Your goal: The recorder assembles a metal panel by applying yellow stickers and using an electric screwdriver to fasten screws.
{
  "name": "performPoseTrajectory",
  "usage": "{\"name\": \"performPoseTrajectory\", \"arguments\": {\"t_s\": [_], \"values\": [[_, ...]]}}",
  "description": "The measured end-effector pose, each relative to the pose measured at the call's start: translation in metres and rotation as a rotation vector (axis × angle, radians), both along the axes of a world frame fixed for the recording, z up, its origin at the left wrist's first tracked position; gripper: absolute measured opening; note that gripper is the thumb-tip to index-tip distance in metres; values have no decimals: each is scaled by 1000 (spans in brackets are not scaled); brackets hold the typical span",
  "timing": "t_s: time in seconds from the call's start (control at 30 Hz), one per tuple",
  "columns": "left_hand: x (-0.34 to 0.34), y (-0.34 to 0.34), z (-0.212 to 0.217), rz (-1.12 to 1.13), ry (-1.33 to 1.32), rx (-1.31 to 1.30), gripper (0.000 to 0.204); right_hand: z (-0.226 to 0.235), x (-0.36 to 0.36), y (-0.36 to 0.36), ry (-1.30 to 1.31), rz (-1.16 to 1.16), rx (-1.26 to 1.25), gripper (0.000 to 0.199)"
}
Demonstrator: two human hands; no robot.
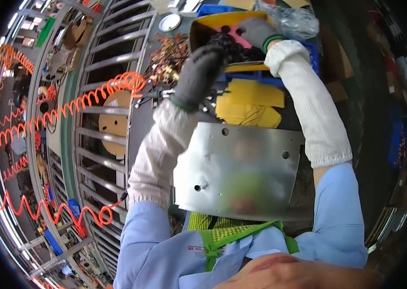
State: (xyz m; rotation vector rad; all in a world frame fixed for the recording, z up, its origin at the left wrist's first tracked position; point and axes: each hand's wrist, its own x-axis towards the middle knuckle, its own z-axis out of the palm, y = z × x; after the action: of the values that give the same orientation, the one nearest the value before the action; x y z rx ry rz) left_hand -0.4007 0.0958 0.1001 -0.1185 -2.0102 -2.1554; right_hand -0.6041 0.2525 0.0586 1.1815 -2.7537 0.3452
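Note:
My left hand (198, 77), in a dark grey glove, reaches over the near left corner of a yellow box (251, 68). Its fingers are blurred and merge with the dark parts behind them. My right hand (260, 33), in a grey glove with a green cuff, is over the right side of the same box. Its fingers are curled inward, and anything in them is hidden. Loose black parts (235, 50) lie in the box on a pink-red bottom. Closer to me lies a shiny metal sheet (242, 168) with several holes.
Yellow envelopes or sheets (249, 103) lie between box and metal sheet. Left of the box are piled copper-coloured fittings (167, 60) and a white round lid (170, 22). Clear plastic wrap (295, 21) sits behind the right hand. An orange coiled hose (78, 101) crosses the roller rack (109, 111).

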Motion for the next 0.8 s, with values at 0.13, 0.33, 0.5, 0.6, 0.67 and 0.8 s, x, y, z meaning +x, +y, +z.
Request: {"name": "performPoseTrajectory", "arguments": {"t_s": [0.13,0.33,0.5,0.6,0.67,0.8], "values": [[91,-2,-21,-188,-503,743,30,-39,-32,-9,-7,-136,259,29],[162,-9,-68,-31,-479,1002,21,30,82,42,-62,-132,508,26],[180,-6,-91,-294,-196,874,23,71,201,74,301,209,-424,17],[188,19,-86,-259,-386,729,31,54,284,134,261,110,-362,17],[202,47,-88,-290,-382,390,39,19,327,171,182,8,-359,16],[207,112,-125,-235,120,-379,37,-19,379,204,89,-172,-209,15]]}}
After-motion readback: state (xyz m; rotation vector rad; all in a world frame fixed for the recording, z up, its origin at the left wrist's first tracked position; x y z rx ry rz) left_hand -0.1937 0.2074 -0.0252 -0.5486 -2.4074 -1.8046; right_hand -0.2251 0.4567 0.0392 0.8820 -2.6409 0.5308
